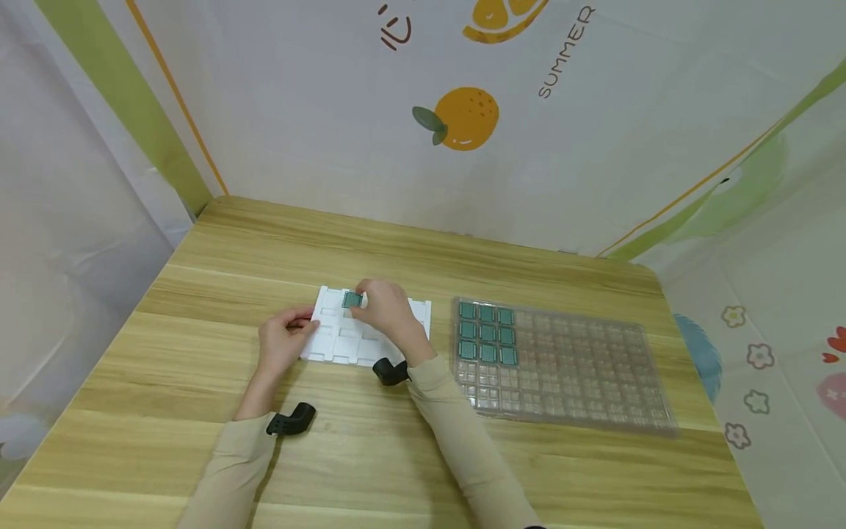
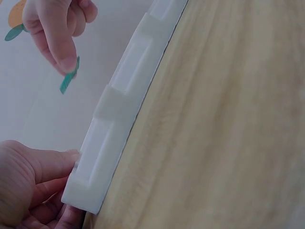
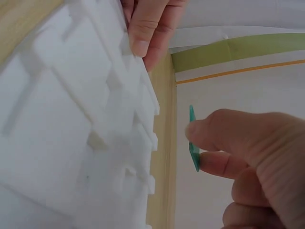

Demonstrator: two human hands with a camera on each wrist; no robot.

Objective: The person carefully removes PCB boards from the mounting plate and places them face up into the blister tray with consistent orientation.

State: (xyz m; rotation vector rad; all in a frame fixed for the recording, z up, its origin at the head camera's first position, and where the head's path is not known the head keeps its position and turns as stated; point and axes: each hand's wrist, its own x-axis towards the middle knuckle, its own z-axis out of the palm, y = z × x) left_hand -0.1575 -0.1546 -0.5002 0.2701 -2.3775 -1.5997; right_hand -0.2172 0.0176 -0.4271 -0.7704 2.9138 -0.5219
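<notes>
A white plastic tray [image 1: 340, 345] with shallow recesses lies on the wooden table. My left hand [image 1: 280, 339] grips its left edge, thumb on top and fingers at the side and beneath. Between thumb and fingers, my right hand [image 1: 390, 308] pinches a small green square chip [image 1: 352, 300] over the tray's far part. In the right wrist view this thin chip [image 3: 194, 155] is seen nearly edge-on, apart from the tray [image 3: 57, 129]. The left wrist view also shows the chip [image 2: 69, 82] held above the tray [image 2: 102, 124].
To the right lies a clear plastic tray [image 1: 581, 367] of many small pockets. Several green chips [image 1: 487, 333] fill its far-left pockets. Black wrist cameras [image 1: 294, 420] are strapped to both forearms. A printed curtain [image 1: 317, 110] hangs behind the wooden table [image 1: 370, 455].
</notes>
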